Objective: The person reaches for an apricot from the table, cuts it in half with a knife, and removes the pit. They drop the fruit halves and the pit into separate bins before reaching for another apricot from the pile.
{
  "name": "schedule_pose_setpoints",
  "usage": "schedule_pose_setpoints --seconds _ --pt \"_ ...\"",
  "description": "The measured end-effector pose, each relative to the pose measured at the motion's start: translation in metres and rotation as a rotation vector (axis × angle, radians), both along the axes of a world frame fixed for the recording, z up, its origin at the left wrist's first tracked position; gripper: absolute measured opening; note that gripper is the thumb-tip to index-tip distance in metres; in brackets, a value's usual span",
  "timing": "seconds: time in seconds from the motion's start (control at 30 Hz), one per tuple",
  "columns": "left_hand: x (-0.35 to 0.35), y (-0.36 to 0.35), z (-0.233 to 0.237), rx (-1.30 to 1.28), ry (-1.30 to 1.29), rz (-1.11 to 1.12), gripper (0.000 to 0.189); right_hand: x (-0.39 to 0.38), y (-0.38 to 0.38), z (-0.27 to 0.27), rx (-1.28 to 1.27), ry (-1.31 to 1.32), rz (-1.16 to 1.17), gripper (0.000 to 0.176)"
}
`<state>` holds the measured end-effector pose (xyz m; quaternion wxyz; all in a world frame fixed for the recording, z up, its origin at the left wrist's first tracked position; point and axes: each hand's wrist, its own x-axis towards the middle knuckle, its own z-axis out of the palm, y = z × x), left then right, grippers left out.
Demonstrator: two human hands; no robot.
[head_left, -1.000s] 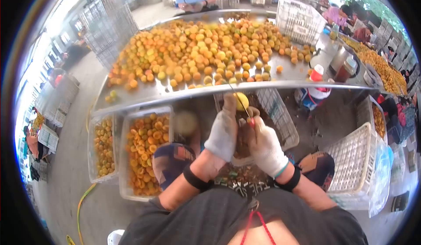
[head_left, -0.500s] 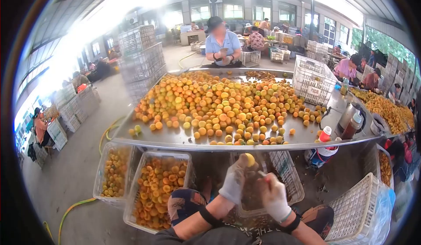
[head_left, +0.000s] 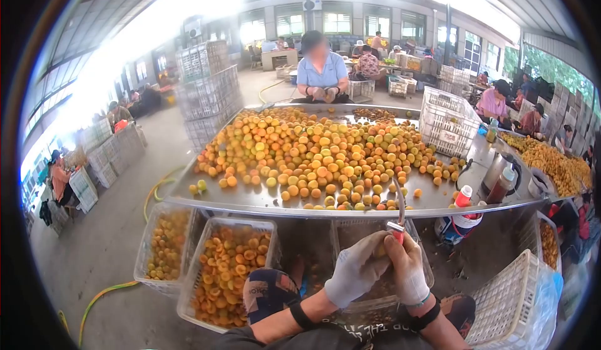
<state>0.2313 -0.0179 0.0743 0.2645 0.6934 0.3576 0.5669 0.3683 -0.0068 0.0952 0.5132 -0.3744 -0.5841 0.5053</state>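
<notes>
In the lower middle my left hand [head_left: 358, 270], in a white glove, is closed around an apricot [head_left: 379, 250], mostly hidden by the fingers. My right hand [head_left: 408, 270], also gloved, grips the red handle of a knife [head_left: 400, 207]. Its thin curved blade points up and away from me, in front of the table edge. Both hands are together, fingertips touching or nearly so, above a white crate [head_left: 427, 263] between my knees. Beyond them a large heap of apricots [head_left: 313, 156] covers much of the metal table [head_left: 250, 200].
At my left stand a crate of halved apricots [head_left: 228, 275] and another fruit-filled crate [head_left: 164, 243]. An empty white crate [head_left: 510, 293] leans at my right. A red-capped bottle [head_left: 463, 196] and a dark bottle [head_left: 503, 182] are near the table's right edge. A person [head_left: 322, 68] sits opposite.
My left hand has come down and toward my right hand with the apricot. The knife now stands upright with its blade plainly visible. The person opposite has lowered their hands slightly.
</notes>
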Motion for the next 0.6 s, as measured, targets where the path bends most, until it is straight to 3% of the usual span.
schedule_pose_setpoints --seconds 0.07,0.33,0.4,0.5,0.57,0.6 --pt "0.001 0.002 -0.002 -0.054 -0.055 -0.018 0.043 -0.004 -0.004 0.008 -0.077 0.178 0.062 0.025" --pt "0.009 0.011 -0.002 -0.192 -0.207 -0.067 0.032 -0.015 0.015 -0.019 -0.170 0.408 -0.011 0.025" --pt "0.015 0.010 0.001 -0.433 -0.619 -0.195 0.026 -0.021 0.013 -0.017 -0.143 0.451 -0.042 0.028" --pt "0.017 0.008 0.005 -0.498 -0.746 -0.245 0.024 -0.021 0.011 -0.013 -0.095 0.315 -0.166 0.024" --pt "0.013 0.010 0.001 -0.442 -0.676 -0.180 0.026 -0.017 0.014 -0.022 -0.017 0.208 -0.146 0.018" --pt "0.013 0.012 -0.005 -0.392 -0.606 -0.129 0.027 -0.013 0.023 -0.038 0.158 -0.009 -0.214 0.018"
